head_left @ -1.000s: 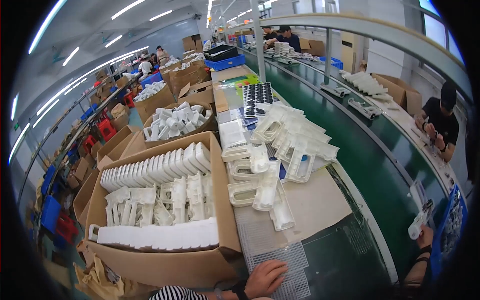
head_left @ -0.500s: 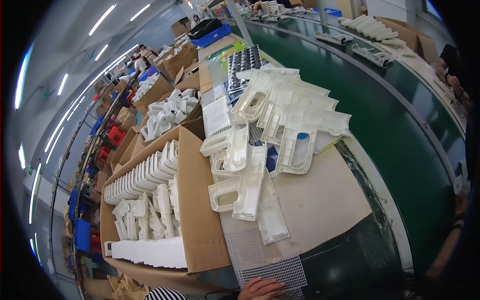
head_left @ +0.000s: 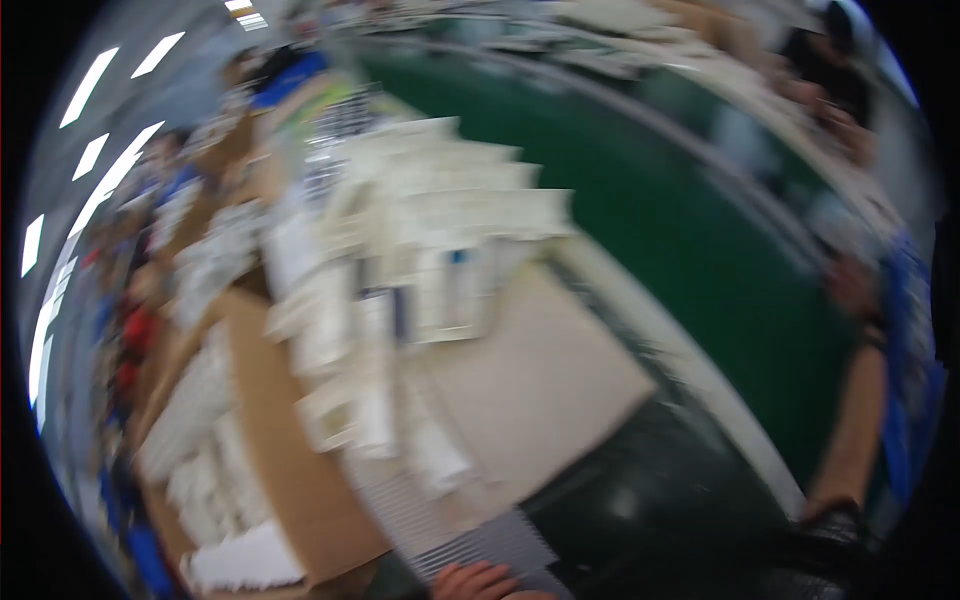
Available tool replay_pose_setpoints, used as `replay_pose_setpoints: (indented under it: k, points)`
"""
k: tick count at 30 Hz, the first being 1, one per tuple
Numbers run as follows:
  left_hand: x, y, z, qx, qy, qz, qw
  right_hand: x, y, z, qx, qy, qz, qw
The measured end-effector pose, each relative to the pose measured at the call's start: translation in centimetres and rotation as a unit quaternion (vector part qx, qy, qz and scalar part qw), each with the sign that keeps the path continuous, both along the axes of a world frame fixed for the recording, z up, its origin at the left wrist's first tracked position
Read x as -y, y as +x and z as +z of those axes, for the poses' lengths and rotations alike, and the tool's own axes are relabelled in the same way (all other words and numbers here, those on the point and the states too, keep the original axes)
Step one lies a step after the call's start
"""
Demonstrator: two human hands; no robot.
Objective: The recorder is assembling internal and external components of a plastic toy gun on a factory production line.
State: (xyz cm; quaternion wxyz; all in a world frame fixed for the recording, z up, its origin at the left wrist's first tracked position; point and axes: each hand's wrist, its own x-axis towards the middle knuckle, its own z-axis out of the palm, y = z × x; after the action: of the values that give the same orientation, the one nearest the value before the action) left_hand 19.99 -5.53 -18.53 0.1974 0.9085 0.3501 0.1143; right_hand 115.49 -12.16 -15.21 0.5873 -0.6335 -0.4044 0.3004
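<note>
At the bottom edge my left hand (head_left: 478, 582) rests on a grey grid mat (head_left: 490, 548), its fingers lying on it and nothing seen in them. My right arm reaches out over the far right side, a dark band at its wrist. My right hand (head_left: 852, 288) is blurred there, with a whitish plastic part (head_left: 843, 228) at its fingers; the part's exact shape is smeared. Ahead on the bench lies an overlapping row of white plastic housings with handle loops (head_left: 480, 215). More such housings (head_left: 375, 385) lie nearer, beside the carton.
An open carton (head_left: 290, 450) packed with white parts (head_left: 205, 470) stands at the left. A beige board (head_left: 560, 360) covers part of the bench. A green conveyor (head_left: 640, 220) runs along the right. Across it a co-worker's hands (head_left: 835, 120) show. Something blue (head_left: 908, 370) hangs at far right.
My view has swung to the right, so bench and carton sit further left and are blurred. More of my right arm and the whitish part have come into view. My left hand stays at the mat.
</note>
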Motion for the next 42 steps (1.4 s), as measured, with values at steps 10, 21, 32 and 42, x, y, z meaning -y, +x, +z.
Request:
replay_pose_setpoints:
  k: [10,21,32,42]
  points:
    - [-1.2,7.6,-0.5,0.095,0.039,-0.202,0.974,-5.8,-30.6,13.9,-0.008,-0.210,-0.017,0.978]
    - [3.3,5.5,10.0,0.169,0.163,-0.023,0.972,9.9,-65.1,37.8,0.074,0.464,0.424,0.774]
    - [3.6,5.2,3.9,0.220,0.127,-0.019,0.967,24.6,-76.1,40.0,-0.037,0.536,0.445,0.716]
    - [3.5,5.0,3.9,0.234,0.135,0.000,0.963,28.4,-77.1,36.7,-0.056,0.397,0.635,0.660]
